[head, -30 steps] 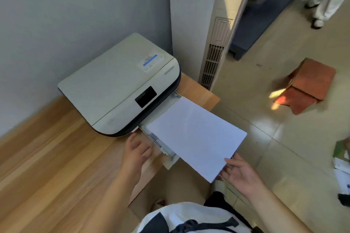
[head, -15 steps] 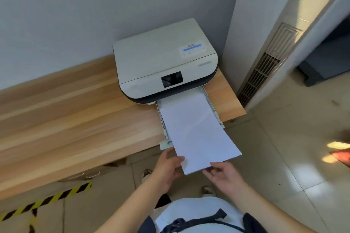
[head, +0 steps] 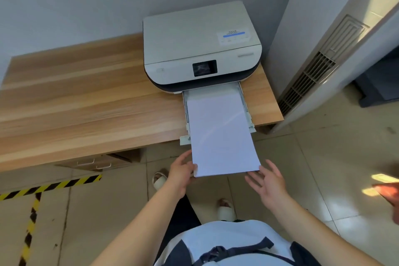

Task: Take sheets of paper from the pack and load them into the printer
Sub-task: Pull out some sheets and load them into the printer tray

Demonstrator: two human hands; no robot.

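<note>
A white printer (head: 200, 47) with a dark base stands on the right end of a wooden desk (head: 86, 101). Its pulled-out paper tray (head: 245, 106) sticks out past the desk's front edge. A stack of white sheets (head: 218, 131) lies lengthwise in the tray, with the near end hanging over the floor. My left hand (head: 181, 171) holds the stack's near left corner, thumb on top. My right hand (head: 266, 181) is spread open just below the near right corner, fingertips at the paper's edge. No paper pack is in view.
A tall white unit with a vent grille (head: 313, 71) stands right of the desk. Drawers (head: 95, 163) sit under the desk. Yellow-black tape (head: 49, 185) marks the tiled floor at left. My feet in pale slippers (head: 159, 178) are below the tray.
The view swung to face the printer squarely. The sheets turned straight in line with the tray. My left hand moved from the desk edge to the stack's near left corner.
</note>
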